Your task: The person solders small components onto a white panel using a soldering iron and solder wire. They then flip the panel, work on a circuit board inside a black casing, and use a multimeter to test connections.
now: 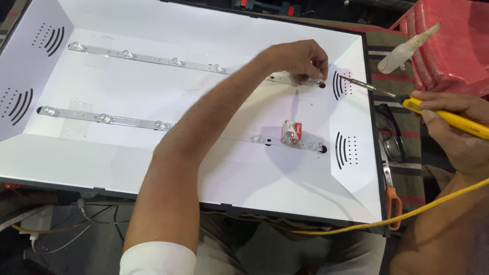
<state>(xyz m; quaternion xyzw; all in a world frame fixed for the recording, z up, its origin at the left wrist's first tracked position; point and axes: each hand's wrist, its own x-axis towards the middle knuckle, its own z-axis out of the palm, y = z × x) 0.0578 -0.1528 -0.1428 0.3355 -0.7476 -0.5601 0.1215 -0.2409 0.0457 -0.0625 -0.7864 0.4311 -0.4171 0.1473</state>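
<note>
Right hand [451,122]: closed around yellow soldering iron [448,117], tip aimed at panel's right edge.
Small box [291,132]: resting on lower light strip [127,121].
Left hand [301,58]: fingertips pinched on upper light strip [153,57], right end.
Panel [153,153]: white, flat.

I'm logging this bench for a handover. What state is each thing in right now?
Left hand: fingers pinched on the upper LED strip at its right end.
Right hand: gripping the yellow soldering iron, tip over the panel's right edge.
Small box: upright on the lower LED strip.
Glue bottle: lying tilted.
</note>
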